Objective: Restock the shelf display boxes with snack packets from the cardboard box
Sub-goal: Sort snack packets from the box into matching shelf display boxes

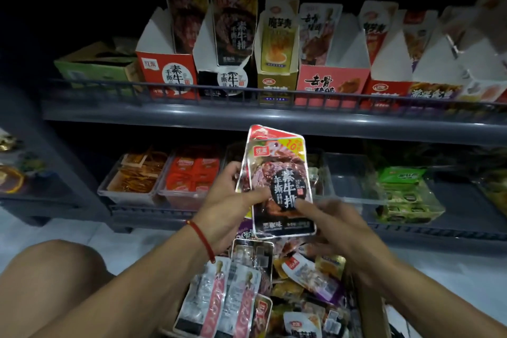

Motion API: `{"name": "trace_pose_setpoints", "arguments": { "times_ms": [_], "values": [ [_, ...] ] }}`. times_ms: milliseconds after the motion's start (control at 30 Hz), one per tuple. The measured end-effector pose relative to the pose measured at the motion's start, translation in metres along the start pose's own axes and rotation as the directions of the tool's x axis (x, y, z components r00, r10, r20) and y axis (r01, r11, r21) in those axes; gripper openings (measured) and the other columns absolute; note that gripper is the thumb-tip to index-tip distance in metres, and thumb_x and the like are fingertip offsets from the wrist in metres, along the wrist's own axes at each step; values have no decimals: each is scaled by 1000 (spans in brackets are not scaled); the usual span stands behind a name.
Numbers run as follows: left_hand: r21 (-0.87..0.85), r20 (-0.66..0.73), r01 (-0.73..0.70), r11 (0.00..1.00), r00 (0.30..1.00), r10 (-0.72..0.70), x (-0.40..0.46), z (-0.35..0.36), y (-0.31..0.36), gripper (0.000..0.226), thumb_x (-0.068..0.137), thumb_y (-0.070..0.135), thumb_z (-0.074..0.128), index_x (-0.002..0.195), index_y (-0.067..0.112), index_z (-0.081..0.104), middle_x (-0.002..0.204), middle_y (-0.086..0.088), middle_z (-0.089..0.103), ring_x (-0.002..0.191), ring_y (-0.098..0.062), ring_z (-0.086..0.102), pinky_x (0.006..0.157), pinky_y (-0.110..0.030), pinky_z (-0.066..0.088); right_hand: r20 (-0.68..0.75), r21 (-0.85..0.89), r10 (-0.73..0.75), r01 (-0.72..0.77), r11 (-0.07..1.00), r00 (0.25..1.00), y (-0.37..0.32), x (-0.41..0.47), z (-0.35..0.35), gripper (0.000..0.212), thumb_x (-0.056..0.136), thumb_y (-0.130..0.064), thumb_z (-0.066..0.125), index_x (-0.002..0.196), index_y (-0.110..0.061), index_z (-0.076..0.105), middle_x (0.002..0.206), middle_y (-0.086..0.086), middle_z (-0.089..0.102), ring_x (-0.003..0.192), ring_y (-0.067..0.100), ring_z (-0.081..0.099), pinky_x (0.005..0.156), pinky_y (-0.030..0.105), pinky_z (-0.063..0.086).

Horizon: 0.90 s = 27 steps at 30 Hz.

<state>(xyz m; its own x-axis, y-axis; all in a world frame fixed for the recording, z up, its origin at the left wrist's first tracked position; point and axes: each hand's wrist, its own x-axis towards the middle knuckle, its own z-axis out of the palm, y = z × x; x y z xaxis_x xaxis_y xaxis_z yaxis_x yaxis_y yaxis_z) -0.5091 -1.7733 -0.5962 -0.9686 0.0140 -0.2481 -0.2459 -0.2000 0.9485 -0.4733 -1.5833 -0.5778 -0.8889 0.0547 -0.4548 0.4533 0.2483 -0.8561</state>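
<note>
My left hand (227, 203) grips a small stack of snack packets (279, 181) upright in front of the lower shelf; the front one is dark with a black round label, a red one sits behind it. My right hand (337, 225) touches the front packet's lower right with thumb and fingers curled at its edge. Below my hands the cardboard box (370, 315) holds several loose packets. On the upper shelf stand the display boxes: a red one (167, 71), a black one (227, 82) with the same dark packets, a yellow one (277, 79) and a pink one (329, 82).
A grey rail (247, 93) runs along the upper shelf's front. The lower shelf carries clear trays (129, 192) of orange and red snacks and a green-packet tray (408, 195). My bare knee (55, 277) is at lower left on the pale floor.
</note>
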Motion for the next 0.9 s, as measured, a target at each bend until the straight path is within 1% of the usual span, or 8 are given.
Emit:
{"name": "trace_pose_setpoints", "arguments": {
  "times_ms": [100,200,333,467,600,767,833,900],
  "values": [
    [97,-12,-80,992,997,82,-4,-3,8,37,80,-6,80,109,10,62,95,-10,78,93,-28,75,83,-41,63,-211,-277,-408,346,896,888,-12,18,-13,54,74,-56,75,114,-32,47,107,-9,60,93,9,64,71,30,56],
    [134,-12,-118,984,993,121,-5,-5,17,38,78,-2,84,107,10,62,90,-8,78,82,-25,76,73,-37,63,-88,-408,-648,566,717,757,-26,27,-15,67,82,-38,81,135,-41,40,119,-15,52,99,1,60,70,21,54],
    [174,-77,-158,972,982,174,-6,-8,30,40,75,5,88,105,16,63,87,2,78,79,-16,76,72,-32,63,-46,-518,-681,565,642,731,-41,27,-8,55,83,-31,82,127,-37,49,115,-16,56,96,-1,61,69,15,52],
    [151,-164,-188,970,963,212,-3,-27,47,32,81,8,83,102,22,64,88,5,78,85,-16,76,77,-37,63,63,-530,-657,583,616,751,-63,27,-12,15,90,-33,72,96,-31,58,95,-11,66,85,-9,61,65,13,51],
    [53,-294,-289,956,910,292,4,-54,75,24,86,4,74,102,20,66,94,-4,78,89,-26,76,81,-48,62,163,-394,-613,621,678,773,-115,23,-18,6,96,-30,64,102,-30,63,93,-10,75,82,0,72,63,22,59],
    [-85,-351,-349,933,887,300,8,-85,100,28,87,-7,69,99,18,65,93,-6,77,83,-25,75,66,-38,60,-45,-446,-798,703,554,601,-212,38,-17,9,97,-28,66,90,-31,60,81,-9,67,67,-8,66,58,15,51],
    [-97,-375,-374,922,872,315,9,-91,103,28,86,-8,70,99,16,66,93,-5,77,83,-24,75,65,-35,59,-128,-480,-836,704,523,534,-251,52,-13,10,97,-32,67,89,-30,60,83,-11,66,71,-5,64,61,21,50],
    [-100,-399,-398,912,856,329,11,-94,106,28,85,-8,70,99,16,67,93,-4,77,85,-25,74,69,-38,60,-159,-555,-856,672,490,492,-284,64,-5,6,98,-32,65,98,-28,60,88,-11,64,77,4,62,58,13,43]
  ]
}}
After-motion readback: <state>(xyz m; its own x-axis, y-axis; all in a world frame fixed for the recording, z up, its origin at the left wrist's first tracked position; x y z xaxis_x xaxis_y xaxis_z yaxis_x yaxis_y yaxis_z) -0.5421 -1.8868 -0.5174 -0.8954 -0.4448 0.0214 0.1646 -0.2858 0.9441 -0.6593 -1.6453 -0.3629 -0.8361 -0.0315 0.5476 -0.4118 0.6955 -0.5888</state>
